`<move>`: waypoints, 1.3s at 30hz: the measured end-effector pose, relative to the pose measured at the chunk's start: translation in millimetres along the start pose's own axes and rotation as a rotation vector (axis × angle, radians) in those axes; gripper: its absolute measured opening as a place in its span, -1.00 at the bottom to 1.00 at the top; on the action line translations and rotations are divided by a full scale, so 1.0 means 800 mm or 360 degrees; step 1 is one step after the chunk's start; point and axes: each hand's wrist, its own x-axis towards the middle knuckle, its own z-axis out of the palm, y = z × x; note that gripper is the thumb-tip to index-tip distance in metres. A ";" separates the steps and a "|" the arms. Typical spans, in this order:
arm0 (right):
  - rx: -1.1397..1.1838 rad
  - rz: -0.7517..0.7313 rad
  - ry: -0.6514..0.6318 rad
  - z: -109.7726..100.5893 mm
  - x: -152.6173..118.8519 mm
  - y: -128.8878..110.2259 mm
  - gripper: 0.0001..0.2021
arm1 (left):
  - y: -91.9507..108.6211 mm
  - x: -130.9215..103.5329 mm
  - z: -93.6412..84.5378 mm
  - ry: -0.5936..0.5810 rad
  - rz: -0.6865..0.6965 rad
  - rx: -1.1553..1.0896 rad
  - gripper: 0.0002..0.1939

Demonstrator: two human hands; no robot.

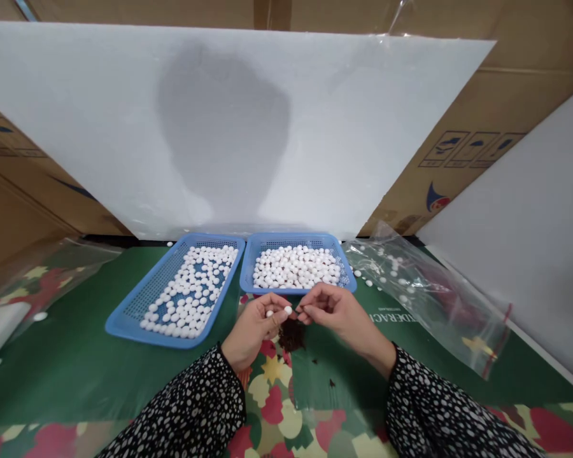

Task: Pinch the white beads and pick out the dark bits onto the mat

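Note:
My left hand (258, 324) is closed in a pinch on a small white ball (288, 310) between thumb and fingertips. A second white ball shows further back among its fingers. Close beside it, my right hand (332, 312) pinches thumb and fingertips together near that ball; whatever they hold is too small to make out. Under both hands lies a little heap of dark brown bits (292, 335), partly covered by the fingers. Just beyond my hands, many white balls (296, 267) fill a blue mesh basket (291, 238).
To the left, another blue basket (124, 318) carries more white balls. On the right, a clear plastic bag (439, 305) lies with several loose white balls near it. Dark bits (332, 383) are scattered on the patterned table cover (286, 420). A white board (334, 127) leans behind, against cardboard.

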 end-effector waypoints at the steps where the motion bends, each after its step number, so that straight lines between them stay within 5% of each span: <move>1: -0.0008 -0.0021 -0.0008 0.004 0.003 0.000 -0.87 | 0.001 0.000 0.000 0.0023 0.0011 -0.0013 -0.63; 7: -0.0248 -0.0326 0.0138 0.015 0.007 0.011 -0.95 | 0.003 0.000 0.000 0.0111 0.0085 -0.0002 -0.66; 18: -0.0202 -0.0215 0.0144 0.021 0.006 0.023 -0.93 | 0.007 -0.003 0.003 0.0214 0.0107 0.0151 -0.70; 25: -0.0369 -0.0374 0.0285 0.024 0.001 0.024 -0.98 | 0.004 -0.005 0.010 0.0375 0.0164 0.0205 -0.73; 39: -0.0525 -0.0416 0.0377 0.028 0.000 0.023 -0.96 | 0.000 -0.005 0.010 0.0389 0.0193 0.0241 -0.73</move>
